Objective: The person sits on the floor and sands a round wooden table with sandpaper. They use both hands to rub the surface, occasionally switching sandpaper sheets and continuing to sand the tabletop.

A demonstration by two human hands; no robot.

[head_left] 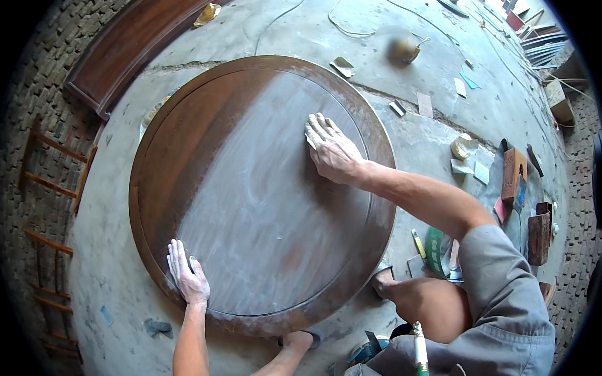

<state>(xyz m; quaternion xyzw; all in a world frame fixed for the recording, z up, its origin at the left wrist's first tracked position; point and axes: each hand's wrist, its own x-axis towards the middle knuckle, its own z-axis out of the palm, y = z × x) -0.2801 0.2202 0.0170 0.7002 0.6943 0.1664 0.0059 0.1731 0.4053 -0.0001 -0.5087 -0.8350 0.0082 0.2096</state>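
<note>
A large round wooden tabletop (174, 149) lies before me, dark brown, with a broad band of pale dust across its middle and a groove near the rim. My left hand (188, 275), whitened with dust, rests flat on the near left rim, its fingers stretched out. On the dusty surface at the right lies my right hand (333, 150), also dusty, with fingers extended and palm down. Whether anything is under that palm is hidden.
Folded sandpaper (342, 66) and paper scraps lie beyond the tabletop. To the right are a wooden block tool (514, 177), a yellow knife (418, 243) and a green-and-white tub (436, 249). A long wooden piece (134, 51) stands far left; cables (355, 33) cross the floor.
</note>
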